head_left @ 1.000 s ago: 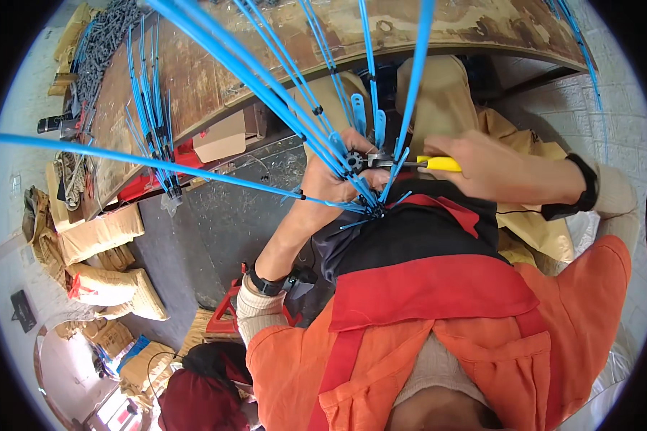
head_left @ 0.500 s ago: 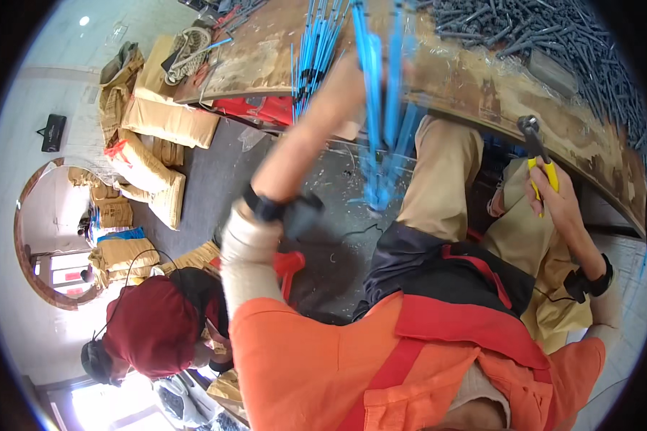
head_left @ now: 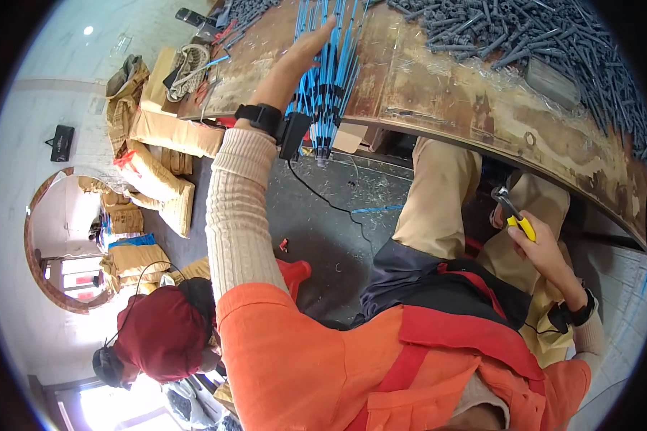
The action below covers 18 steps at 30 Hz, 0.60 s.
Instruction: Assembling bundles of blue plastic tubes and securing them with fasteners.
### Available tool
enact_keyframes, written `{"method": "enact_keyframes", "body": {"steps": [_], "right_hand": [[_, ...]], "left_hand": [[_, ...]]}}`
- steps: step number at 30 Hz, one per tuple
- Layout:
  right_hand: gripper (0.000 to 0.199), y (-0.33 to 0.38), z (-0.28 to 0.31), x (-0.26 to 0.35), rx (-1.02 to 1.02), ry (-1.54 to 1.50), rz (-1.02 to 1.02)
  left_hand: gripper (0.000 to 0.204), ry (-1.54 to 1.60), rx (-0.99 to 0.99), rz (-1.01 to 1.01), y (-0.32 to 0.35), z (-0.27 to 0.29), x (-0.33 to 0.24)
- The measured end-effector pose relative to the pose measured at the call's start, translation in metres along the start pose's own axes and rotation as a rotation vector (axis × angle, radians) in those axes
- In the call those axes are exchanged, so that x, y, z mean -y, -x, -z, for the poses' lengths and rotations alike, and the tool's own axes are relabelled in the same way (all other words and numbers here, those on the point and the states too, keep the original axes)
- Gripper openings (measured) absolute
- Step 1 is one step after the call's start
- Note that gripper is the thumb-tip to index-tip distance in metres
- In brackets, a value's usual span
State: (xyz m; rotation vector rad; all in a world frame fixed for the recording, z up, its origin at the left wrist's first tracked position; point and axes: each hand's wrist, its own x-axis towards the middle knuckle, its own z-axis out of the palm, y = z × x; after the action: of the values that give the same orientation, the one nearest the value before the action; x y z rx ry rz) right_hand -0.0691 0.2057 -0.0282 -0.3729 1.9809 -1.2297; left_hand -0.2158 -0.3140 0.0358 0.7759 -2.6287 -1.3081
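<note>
At the table's front edge, my left hand (head_left: 302, 59) lies against the left side of a bundle of thin blue strips (head_left: 331, 86) with dark bands. Its fingers are stretched out along the bundle, pointing away from me; the strips' lower ends hang past the edge. My right hand (head_left: 543, 251) is closed around the yellow handles of a pair of pincers (head_left: 516, 215), above my right knee. The dark metal head of the pincers points up and to the left. They touch nothing else that I can see.
The worn wooden table (head_left: 438, 100) curves across the top, bearing a large pile of grey plastic anchors (head_left: 539, 43) and a clear block (head_left: 552, 82). Filled sacks (head_left: 169, 194) stand at left. A co-worker in a dark red top (head_left: 162, 334) sits lower left. A red stool (head_left: 292, 276) is near my left elbow.
My left hand has moved left and away, bringing the loose blue strips to the other strips at the table edge; its fingers have straightened. The pincers have dropped slightly toward me and left.
</note>
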Motion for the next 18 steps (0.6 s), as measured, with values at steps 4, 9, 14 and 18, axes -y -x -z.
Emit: {"method": "enact_keyframes", "body": {"steps": [4,9,14,18], "right_hand": [[0.018,-0.004,-0.003,0.005,-0.013,-0.112,-0.043],[0.022,0.018,0.001,0.006,-0.11,-0.156,0.008],[0.03,0.024,0.028,0.01,-0.647,0.363,0.452],[0.05,0.033,0.068,-0.001,-0.892,0.93,0.256]], "left_hand": [[0.065,-0.286,-0.238,-0.174,-0.013,0.022,-0.008],[0.041,-0.466,-0.179,-0.71,0.034,0.012,-0.033],[0.029,-0.389,-0.041,-0.818,0.096,-0.045,-0.05],[0.019,-0.092,0.32,-0.976,0.205,-0.105,-0.115]]}}
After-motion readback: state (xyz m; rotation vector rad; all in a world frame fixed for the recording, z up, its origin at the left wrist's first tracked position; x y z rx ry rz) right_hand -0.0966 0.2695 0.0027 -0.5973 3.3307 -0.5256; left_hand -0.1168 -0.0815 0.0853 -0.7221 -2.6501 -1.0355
